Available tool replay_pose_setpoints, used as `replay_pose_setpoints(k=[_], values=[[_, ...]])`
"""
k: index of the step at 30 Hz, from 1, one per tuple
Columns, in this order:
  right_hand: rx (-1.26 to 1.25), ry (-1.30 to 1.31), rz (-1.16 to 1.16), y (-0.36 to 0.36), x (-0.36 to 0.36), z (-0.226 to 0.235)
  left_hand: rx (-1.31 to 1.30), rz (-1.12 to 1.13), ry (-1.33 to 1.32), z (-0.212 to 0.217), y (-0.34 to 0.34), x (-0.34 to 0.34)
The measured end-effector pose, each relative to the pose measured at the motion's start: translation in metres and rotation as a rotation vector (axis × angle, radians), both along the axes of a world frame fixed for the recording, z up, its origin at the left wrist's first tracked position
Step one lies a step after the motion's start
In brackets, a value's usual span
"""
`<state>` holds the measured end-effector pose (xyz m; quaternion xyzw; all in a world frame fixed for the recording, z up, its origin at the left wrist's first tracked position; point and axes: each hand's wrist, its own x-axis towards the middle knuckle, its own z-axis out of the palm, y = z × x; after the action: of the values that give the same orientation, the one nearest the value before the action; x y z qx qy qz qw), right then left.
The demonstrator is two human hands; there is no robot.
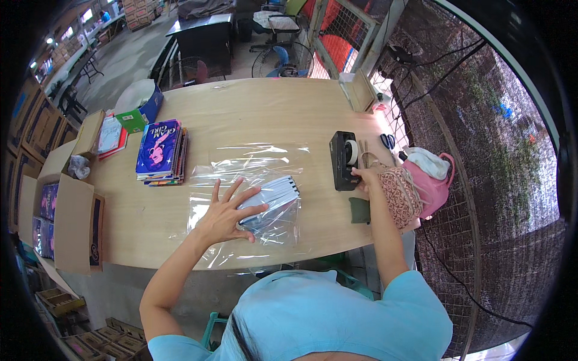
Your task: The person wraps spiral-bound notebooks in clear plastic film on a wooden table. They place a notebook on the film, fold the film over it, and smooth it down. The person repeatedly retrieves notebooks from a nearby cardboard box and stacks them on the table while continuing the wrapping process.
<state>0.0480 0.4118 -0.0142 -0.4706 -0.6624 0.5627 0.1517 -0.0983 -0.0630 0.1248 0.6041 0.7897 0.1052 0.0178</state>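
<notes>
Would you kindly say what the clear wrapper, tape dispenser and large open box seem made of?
Clear wrapper: probably thin, glossy plastic film; it's see-through, with bright creases. Tape dispenser: likely black plastic, though painted metal is possible; its surface looks smooth. Large open box: brown, matte cardboard, judging by its folded flaps.

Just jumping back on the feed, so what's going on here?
The person's left hand is spread over clear plastic and a stack with pale edges on the table. The right hand is at the near end of the black tape dispenser; whether it grips any tape is too small to tell. A pile of colorful books sits to the left, and beyond it an open cardboard box holds plastic-covered packs.
</notes>
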Motion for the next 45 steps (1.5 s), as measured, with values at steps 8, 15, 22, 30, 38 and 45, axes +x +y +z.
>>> replay_pose_setpoints(k=[8, 15, 22, 30, 38, 45], values=[[-0.254, 0.147, -0.306, -0.068, 0.034, -0.022, -0.025, 0.025, -0.008, 0.008, -0.004, 0.003], [-0.937, 0.844, -0.365, -0.142, 0.000, -0.040, -0.009, 0.003, -0.053, 0.004, -0.004, 0.001], [0.123, 0.243, 1.173, -0.253, -0.076, 0.187, -0.011, -0.005, -0.055, 0.008, -0.008, 0.005], [0.986, -0.181, 1.214, -0.277, -0.109, 0.165, 0.194, 0.121, 0.112, 0.004, -0.002, 0.027], [0.882, 0.434, 0.981, -0.209, -0.019, 0.160, 1.076, 0.483, -0.567, 0.021, 0.021, 0.012], [0.379, 0.951, 0.829, -0.249, -0.036, 0.158, 1.247, 0.342, -0.954, 0.107, 0.035, -0.013]])
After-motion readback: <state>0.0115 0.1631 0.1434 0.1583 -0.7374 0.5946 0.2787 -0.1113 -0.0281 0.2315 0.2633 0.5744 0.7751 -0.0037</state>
